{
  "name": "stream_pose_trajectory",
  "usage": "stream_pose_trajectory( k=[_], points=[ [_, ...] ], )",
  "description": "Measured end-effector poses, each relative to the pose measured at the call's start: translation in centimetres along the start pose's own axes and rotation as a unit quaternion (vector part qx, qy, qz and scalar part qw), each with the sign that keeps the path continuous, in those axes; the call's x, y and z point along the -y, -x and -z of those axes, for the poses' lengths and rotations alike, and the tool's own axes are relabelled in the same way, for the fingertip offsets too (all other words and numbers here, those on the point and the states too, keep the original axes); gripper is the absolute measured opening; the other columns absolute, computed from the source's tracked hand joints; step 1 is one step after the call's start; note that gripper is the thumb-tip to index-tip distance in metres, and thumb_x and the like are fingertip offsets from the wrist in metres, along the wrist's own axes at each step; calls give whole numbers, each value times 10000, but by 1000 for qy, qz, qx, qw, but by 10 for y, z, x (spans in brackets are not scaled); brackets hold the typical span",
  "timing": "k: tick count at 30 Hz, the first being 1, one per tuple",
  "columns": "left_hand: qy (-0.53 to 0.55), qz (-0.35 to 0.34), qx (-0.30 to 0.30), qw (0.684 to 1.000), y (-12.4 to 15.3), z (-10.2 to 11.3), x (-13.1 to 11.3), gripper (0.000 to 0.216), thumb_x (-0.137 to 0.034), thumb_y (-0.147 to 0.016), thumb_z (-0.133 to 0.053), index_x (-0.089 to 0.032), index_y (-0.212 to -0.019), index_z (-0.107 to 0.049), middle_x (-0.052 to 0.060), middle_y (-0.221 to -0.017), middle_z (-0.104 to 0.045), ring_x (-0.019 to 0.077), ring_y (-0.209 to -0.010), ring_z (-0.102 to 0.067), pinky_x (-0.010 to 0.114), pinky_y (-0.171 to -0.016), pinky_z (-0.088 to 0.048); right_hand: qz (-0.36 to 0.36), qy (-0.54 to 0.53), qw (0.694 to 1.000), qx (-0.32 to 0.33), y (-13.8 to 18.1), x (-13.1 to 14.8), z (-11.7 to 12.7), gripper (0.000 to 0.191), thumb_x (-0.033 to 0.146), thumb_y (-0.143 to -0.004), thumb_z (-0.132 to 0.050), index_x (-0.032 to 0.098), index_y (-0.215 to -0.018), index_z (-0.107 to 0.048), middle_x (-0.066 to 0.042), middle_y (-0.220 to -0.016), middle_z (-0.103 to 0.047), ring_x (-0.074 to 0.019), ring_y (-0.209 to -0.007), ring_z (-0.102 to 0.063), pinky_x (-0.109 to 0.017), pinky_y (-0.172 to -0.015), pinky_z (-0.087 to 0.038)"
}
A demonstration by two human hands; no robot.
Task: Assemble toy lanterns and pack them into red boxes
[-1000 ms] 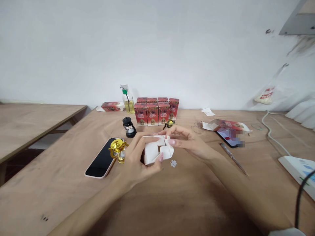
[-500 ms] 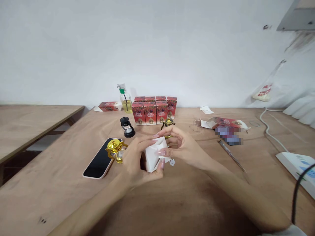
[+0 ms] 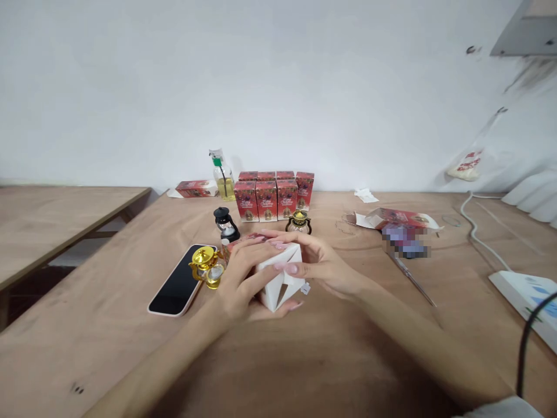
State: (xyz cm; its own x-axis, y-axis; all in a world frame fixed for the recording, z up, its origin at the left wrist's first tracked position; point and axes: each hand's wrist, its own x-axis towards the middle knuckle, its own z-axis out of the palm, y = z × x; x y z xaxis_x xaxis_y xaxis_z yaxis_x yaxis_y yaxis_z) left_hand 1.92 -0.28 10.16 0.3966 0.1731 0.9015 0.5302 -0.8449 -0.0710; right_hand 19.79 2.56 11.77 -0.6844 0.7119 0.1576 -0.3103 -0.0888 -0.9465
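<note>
Both hands hold a small carton [image 3: 275, 291], its white bottom flaps facing me and a strip of red printed side showing behind my fingers. My left hand [image 3: 239, 278] wraps round its left side, with the thumb on the flaps. My right hand [image 3: 324, 267] grips the right side and its thumb presses a flap near the other thumb. A gap shows between the lower flaps. Just left stands a gold mini lantern [image 3: 208, 266] by a phone [image 3: 174, 290]. Behind are a black mini lantern [image 3: 226, 223] and a black-and-gold one [image 3: 299, 222], partly hidden by my fingers.
Several red printed boxes [image 3: 266, 200] stand in rows near the wall, beside a bottle of yellow liquid [image 3: 225, 186]. Another red box [image 3: 195, 188] lies at the back left. To the right are an opened red box [image 3: 400, 217], a screwdriver [image 3: 413, 280] and a power strip [image 3: 524, 299].
The carton has turned so that its red side shows at the back left. Its loose flaps are now folded inward, and both thumbs have come together on them.
</note>
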Motion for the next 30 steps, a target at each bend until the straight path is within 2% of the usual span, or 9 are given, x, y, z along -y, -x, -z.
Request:
stream_pose_trajectory(
  k=[2, 4, 6, 8, 11, 14, 18, 26, 30],
  points=[
    [-16, 2, 32, 999, 2, 1, 3, 741, -449, -663, -770, -256, -1291, -427, 113, -1095, -656, 274, -1012, -652, 485, -889, -534, 3, 16, 1000, -4, -1, 1, 4, 379, 295, -702, -773, 243, -1053, -639, -35, -1272, -599, -155, -1039, -610, -258, -802, -522],
    [-24, 39, 57, 997, 7, 2, 5, 858, -447, -663, -775, -204, -1373, -358, 156, -1135, -645, 298, -1058, -633, 480, -888, -533, 15, 50, 999, -16, -2, 0, 8, 348, 316, -740, -742, 234, -1062, -635, -32, -1127, -662, -132, -920, -629, -230, -724, -523],
    [-31, 88, 66, 993, 12, 2, 5, 916, -426, -688, -761, -169, -1425, -281, 181, -1169, -635, 303, -1063, -630, 456, -860, -545, 31, 100, 994, -32, -2, 0, 11, 306, 321, -784, -700, 226, -1067, -630, -32, -1062, -675, -126, -882, -628, -232, -710, -528],
    [-47, 114, 64, 990, 14, 2, 5, 870, -397, -699, -757, -166, -1408, -309, 169, -1157, -646, 287, -1014, -652, 416, -819, -559, 39, 137, 989, -36, -1, 0, 13, 313, 319, -816, -666, 235, -1111, -605, -39, -1115, -657, -133, -896, -631, -251, -713, -544],
    [-74, 126, 50, 988, 14, 2, 3, 702, -355, -677, -777, -170, -1275, -458, 126, -1052, -685, 248, -886, -684, 344, -739, -566, 29, 141, 989, -14, 0, 4, 14, 358, 308, -812, -670, 254, -1152, -572, -47, -1211, -614, -147, -926, -641, -264, -685, -566],
    [-82, 124, 42, 988, 12, 2, 2, 626, -343, -679, -766, -167, -1212, -490, 114, -992, -699, 232, -819, -691, 313, -686, -557, 23, 141, 990, -10, 0, 7, 16, 324, 298, -774, -709, 234, -1073, -601, -42, -1147, -633, -144, -897, -651, -249, -649, -568],
    [-79, 99, 48, 991, 13, 2, 3, 578, -323, -710, -722, -166, -1214, -486, 120, -998, -705, 235, -831, -697, 315, -705, -556, 14, 153, 988, -31, 0, 8, 16, 313, 311, -728, -751, 213, -986, -605, -40, -1077, -647, -138, -835, -657, -243, -612, -559],
    [-47, 93, 67, 992, 18, 2, 6, 613, -335, -707, -726, -205, -1256, -484, 113, -1028, -712, 244, -838, -703, 337, -695, -567, 35, 207, 975, -66, 2, 3, 9, 302, 334, -737, -742, 204, -946, -566, -61, -1048, -648, -172, -888, -642, -310, -705, -547],
    [-43, 117, 50, 991, 18, 2, 4, 692, -382, -640, -788, -199, -1234, -482, 110, -995, -708, 252, -825, -701, 349, -676, -572, 34, 174, 984, -31, -1, 3, 15, 325, 311, -731, -754, 204, -990, -591, -60, -1105, -636, -155, -910, -631, -281, -718, -547]
  ],
)
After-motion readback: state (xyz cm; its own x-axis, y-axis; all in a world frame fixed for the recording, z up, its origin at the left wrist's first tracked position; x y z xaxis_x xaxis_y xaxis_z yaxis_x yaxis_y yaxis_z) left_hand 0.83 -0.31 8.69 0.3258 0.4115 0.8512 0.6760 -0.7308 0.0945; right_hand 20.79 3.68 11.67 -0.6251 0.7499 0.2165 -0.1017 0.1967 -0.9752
